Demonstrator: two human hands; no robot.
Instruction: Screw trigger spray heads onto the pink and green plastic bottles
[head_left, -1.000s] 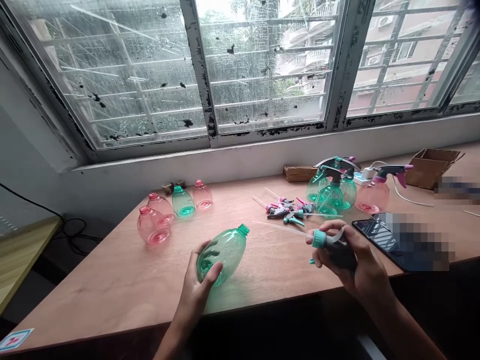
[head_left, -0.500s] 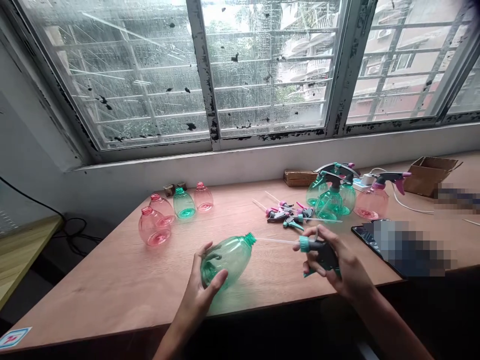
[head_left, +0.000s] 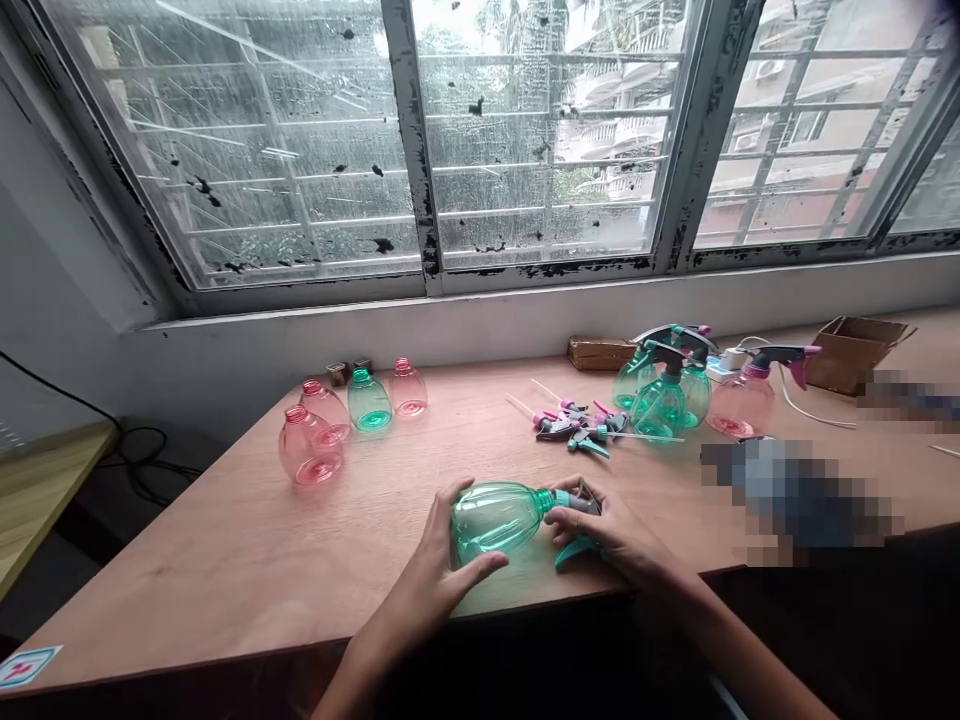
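My left hand (head_left: 442, 560) is wrapped round the base of a clear green bottle (head_left: 499, 515), which lies tilted on its side with its neck to the right. In my right hand (head_left: 611, 530) is a grey and teal spray head (head_left: 571, 503), its collar up against the bottle's neck. The tube of the spray head is inside the bottle. Whether the threads are engaged I cannot tell. Beyond my right hand lies a pile of loose spray heads (head_left: 577, 425) with pink and teal collars.
At the back left stand pink bottles (head_left: 311, 455) and a green bottle (head_left: 369, 402) without spray heads. Back right are green spray bottles (head_left: 660, 405), a pink spray bottle (head_left: 742, 405), and an open cardboard box (head_left: 855, 355). A blurred dark object (head_left: 795, 500) lies near the right front edge.
My right hand has moved left with the spray head, and its tube has gone into the bottle. The bottle has shifted right and turned closer to level.
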